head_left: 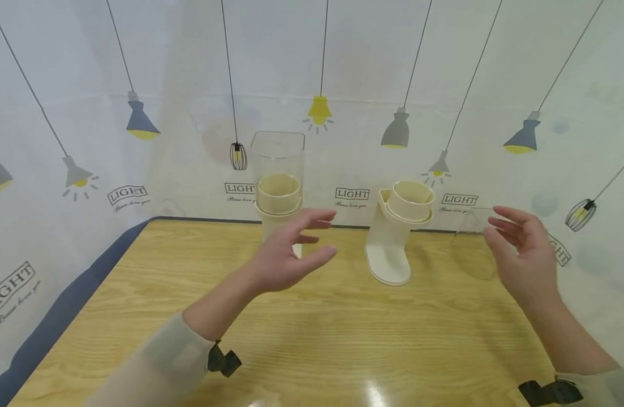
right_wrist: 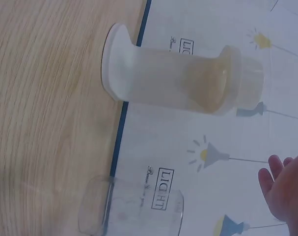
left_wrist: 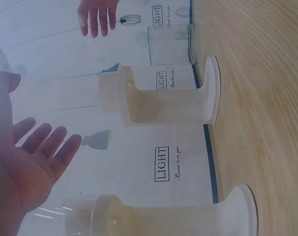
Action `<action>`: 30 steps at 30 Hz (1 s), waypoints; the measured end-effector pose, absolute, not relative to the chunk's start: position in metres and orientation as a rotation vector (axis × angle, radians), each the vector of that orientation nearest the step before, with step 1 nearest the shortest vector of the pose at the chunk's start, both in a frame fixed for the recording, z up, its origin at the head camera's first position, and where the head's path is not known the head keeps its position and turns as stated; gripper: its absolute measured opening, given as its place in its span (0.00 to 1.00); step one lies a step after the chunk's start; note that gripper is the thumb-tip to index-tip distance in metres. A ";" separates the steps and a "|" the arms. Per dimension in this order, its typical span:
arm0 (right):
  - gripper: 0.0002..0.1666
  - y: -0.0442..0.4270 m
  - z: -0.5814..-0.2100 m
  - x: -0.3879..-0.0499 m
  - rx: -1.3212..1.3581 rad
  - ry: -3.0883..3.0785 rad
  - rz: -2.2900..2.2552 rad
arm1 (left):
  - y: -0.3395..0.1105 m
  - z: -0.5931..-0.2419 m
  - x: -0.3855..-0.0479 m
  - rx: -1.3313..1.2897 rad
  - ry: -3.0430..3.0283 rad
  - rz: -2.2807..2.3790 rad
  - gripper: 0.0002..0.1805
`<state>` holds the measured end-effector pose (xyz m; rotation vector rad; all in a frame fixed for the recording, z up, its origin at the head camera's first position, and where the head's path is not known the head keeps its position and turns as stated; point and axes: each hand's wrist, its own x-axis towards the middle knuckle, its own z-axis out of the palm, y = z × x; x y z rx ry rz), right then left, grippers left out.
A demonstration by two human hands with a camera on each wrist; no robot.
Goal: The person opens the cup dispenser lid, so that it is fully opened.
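Note:
Two cream stands with round cup-shaped tops stand at the table's back. The left stand [head_left: 279,195] carries a clear container [head_left: 278,148] upright on its top; the right stand [head_left: 393,243] has nothing on its top. A second clear container [head_left: 472,249], also visible in the right wrist view [right_wrist: 139,206], stands on the table right of them. My left hand [head_left: 286,251] hovers in front of the left stand, fingers spread, holding nothing. My right hand [head_left: 528,260] is raised beside the second container, fingers relaxed; the right wrist view shows it apart from that container.
The wooden table [head_left: 312,339] ends at a dark blue edge along the back and left. Behind it hangs a white backdrop [head_left: 291,51] printed with lamps and lettering.

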<state>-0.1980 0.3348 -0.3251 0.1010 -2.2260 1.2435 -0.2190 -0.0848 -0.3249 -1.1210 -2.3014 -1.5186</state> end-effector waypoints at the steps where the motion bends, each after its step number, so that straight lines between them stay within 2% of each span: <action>1: 0.26 0.330 -0.323 -0.195 0.135 -2.220 1.245 | -0.088 -0.324 -0.217 -1.119 -2.291 -1.518 0.32; 13: 0.27 0.280 -0.309 -0.174 0.585 -2.043 1.370 | -0.130 -0.321 -0.198 -1.058 -2.253 -1.524 0.31; 22: 0.29 0.248 -0.303 -0.174 0.694 -2.179 1.221 | -0.158 -0.319 -0.200 -0.963 -2.300 -1.467 0.31; 30: 0.27 0.217 -0.296 -0.184 0.729 -2.277 1.192 | -0.183 -0.323 -0.211 -0.868 -2.301 -1.448 0.31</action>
